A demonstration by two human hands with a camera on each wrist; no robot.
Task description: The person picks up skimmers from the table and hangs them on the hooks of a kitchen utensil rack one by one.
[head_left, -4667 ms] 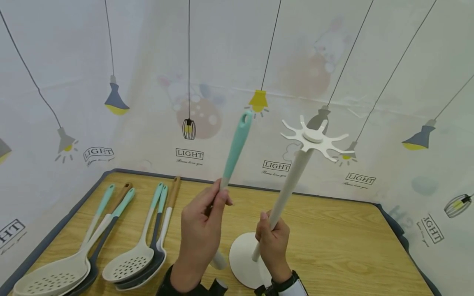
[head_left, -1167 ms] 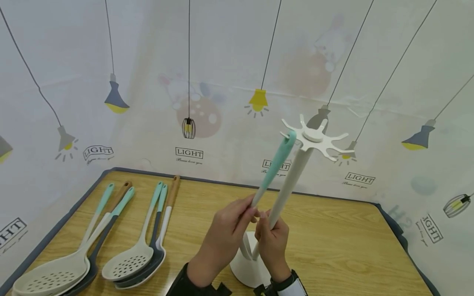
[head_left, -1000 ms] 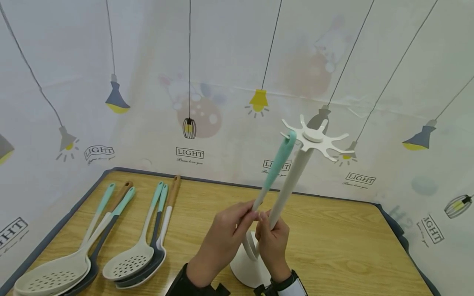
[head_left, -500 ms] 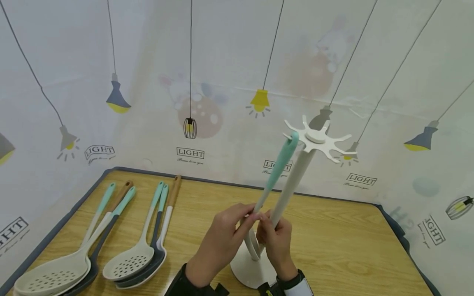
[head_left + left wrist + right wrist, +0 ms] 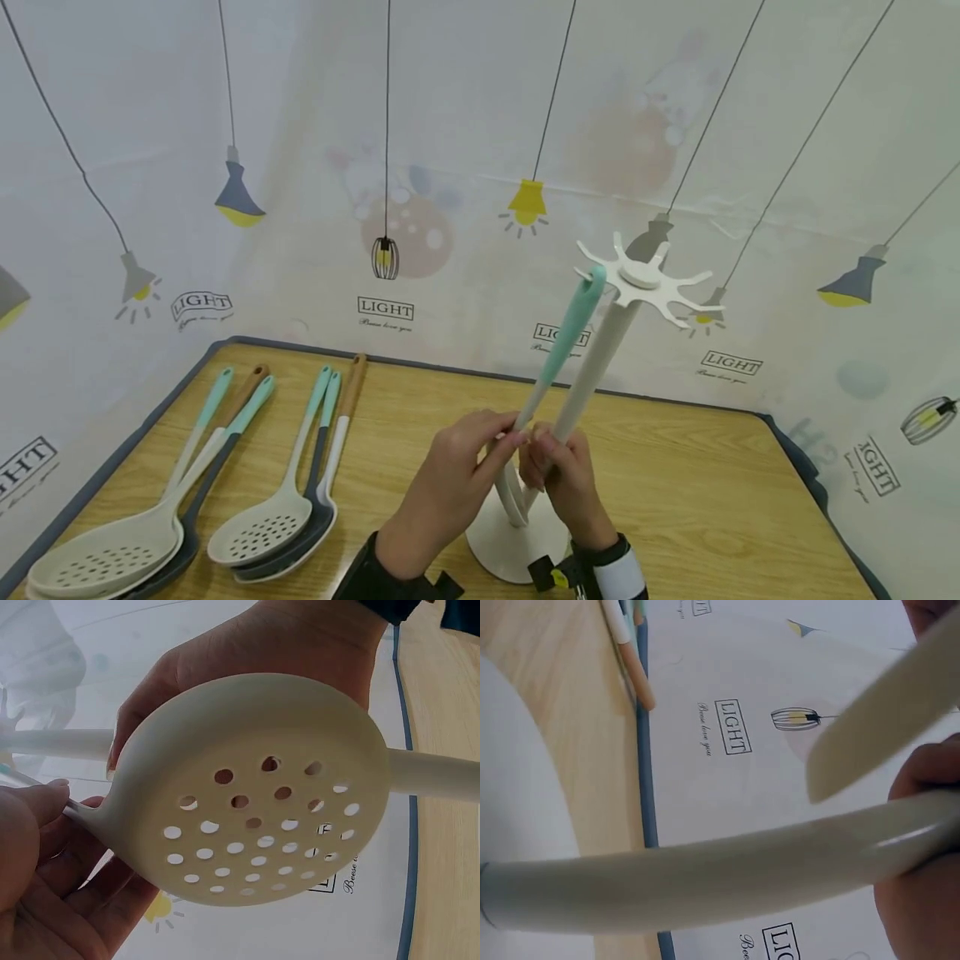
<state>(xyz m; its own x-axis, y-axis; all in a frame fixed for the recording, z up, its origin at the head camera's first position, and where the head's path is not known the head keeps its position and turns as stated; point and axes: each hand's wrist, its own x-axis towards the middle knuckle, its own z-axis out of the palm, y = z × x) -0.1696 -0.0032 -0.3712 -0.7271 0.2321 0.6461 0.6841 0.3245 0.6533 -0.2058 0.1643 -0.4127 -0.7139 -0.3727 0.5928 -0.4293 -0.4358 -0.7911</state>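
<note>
My left hand [image 5: 457, 483] pinches the lower handle of a slotted skimmer spoon [image 5: 572, 325], which has a mint grip. The spoon's top end sits at a left hook of the white utensil stand [image 5: 600, 358], and a hook tip shows just left of it. Its pale perforated bowl [image 5: 247, 735] fills the left wrist view, hanging beside the pole. My right hand [image 5: 573, 483] holds the stand's pole around mid-height, its curled fingers close to my left fingertips. In the right wrist view, the pole [image 5: 705, 885] runs into that hand. The round base [image 5: 510, 550] stands on the table.
Two stacks of kitchen utensils lie at the table's left: a front-left stack topped by a large skimmer [image 5: 105, 554], and another topped by a slotted spoon [image 5: 262, 529]. A printed cloth [image 5: 465, 125] rises behind the dark table edge [image 5: 465, 373]. Other hooks [image 5: 686, 300] spread to the right.
The spoon has moved right from beside the stand to its left hook. Lately my right hand has shifted slightly right and turned on the pole; the stand edged right. My left hand stayed pinching.
</note>
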